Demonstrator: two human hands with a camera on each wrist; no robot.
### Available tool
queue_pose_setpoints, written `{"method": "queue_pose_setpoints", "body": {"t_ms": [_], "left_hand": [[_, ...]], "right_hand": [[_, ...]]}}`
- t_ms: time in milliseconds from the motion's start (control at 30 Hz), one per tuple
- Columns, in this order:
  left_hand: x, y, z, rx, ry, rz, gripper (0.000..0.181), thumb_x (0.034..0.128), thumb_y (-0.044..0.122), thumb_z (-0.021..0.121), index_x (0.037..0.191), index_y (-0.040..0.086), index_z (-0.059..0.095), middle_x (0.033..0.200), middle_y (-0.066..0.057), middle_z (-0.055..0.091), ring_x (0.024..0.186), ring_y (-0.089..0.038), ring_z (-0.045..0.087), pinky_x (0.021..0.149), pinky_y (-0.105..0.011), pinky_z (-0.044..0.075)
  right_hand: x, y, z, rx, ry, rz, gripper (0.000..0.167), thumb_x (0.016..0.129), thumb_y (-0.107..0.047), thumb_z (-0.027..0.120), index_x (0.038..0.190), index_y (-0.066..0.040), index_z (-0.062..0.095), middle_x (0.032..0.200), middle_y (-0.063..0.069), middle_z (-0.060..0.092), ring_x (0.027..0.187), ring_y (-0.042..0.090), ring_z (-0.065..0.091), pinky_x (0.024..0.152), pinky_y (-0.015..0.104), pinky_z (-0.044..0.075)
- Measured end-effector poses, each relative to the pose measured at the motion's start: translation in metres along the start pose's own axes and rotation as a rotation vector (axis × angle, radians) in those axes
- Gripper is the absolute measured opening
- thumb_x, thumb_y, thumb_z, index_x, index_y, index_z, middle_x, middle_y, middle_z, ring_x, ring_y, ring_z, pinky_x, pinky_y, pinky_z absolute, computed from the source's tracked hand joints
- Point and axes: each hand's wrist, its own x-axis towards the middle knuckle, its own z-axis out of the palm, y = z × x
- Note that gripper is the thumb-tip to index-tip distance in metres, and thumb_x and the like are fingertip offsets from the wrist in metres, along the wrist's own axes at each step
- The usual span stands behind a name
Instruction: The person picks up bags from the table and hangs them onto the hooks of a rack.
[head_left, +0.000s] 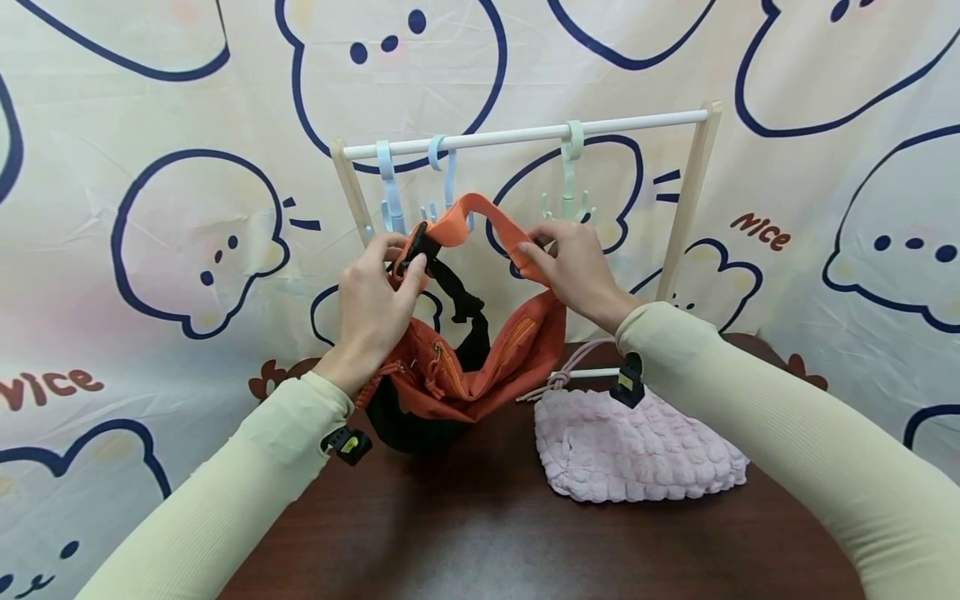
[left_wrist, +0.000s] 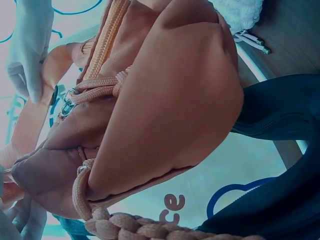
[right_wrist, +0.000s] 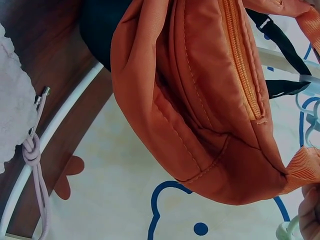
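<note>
An orange bag [head_left: 517, 350] with zips and a black part below hangs in the air between both hands. My left hand [head_left: 375, 304] pinches the strap end near a black buckle [head_left: 423, 242]. The right hand [head_left: 577, 267] grips the orange strap [head_left: 472, 204] on its other side, thumb against the webbing. The strap arches up between the hands. In the left wrist view the bag's orange side [left_wrist: 170, 95] fills the middle, with a braided cord [left_wrist: 135, 227] below. The right wrist view shows the bag's zip [right_wrist: 240, 55] and, at the right edge, part of the right hand [right_wrist: 310, 212].
Behind the bag stands a rack with a white bar [head_left: 637, 122], holding two blue hooks [head_left: 386, 175] and a green hook [head_left: 570, 167]. A pink quilted pouch [head_left: 637, 446] with a drawstring lies on the brown table [head_left: 480, 533], right of the bag. A patterned cloth [head_left: 202, 192] hangs behind.
</note>
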Motion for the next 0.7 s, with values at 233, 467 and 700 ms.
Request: {"method": "queue_pose_setpoints", "body": {"t_ms": [233,467,700], "left_hand": [[-0.0021,-0.0019,0.0014,0.006,-0.016,-0.005,0.028,0.0998,0.023,0.064,0.120,0.005,0.063,0.104,-0.015,0.075,0.063,-0.022,0.059,0.055,-0.026,0.043],[-0.0039,-0.0033,0.0030,0.014,-0.033,-0.004,0.026,0.1001,0.024,0.063,0.119,0.006,0.063,0.100,-0.012,0.075,0.059,-0.020,0.056,0.051,-0.023,0.040],[-0.0066,-0.0046,0.0063,0.038,-0.036,-0.007,0.029,0.1003,0.027,0.063,0.121,0.007,0.063,0.103,-0.012,0.075,0.063,-0.021,0.060,0.057,-0.030,0.043]], "right_hand": [[-0.0005,0.0022,0.0023,0.002,-0.010,0.011,0.020,0.099,-0.021,0.066,0.108,-0.005,0.075,0.098,0.012,0.075,0.073,0.022,0.066,0.068,0.031,0.054],[-0.0019,0.0023,0.0045,0.000,-0.019,0.017,0.020,0.100,-0.022,0.065,0.109,-0.006,0.075,0.098,0.011,0.076,0.073,0.022,0.066,0.068,0.030,0.052],[-0.0020,0.0048,0.0063,-0.012,-0.031,0.011,0.019,0.100,-0.022,0.065,0.106,-0.007,0.076,0.096,0.010,0.076,0.073,0.021,0.066,0.067,0.029,0.050]]}}
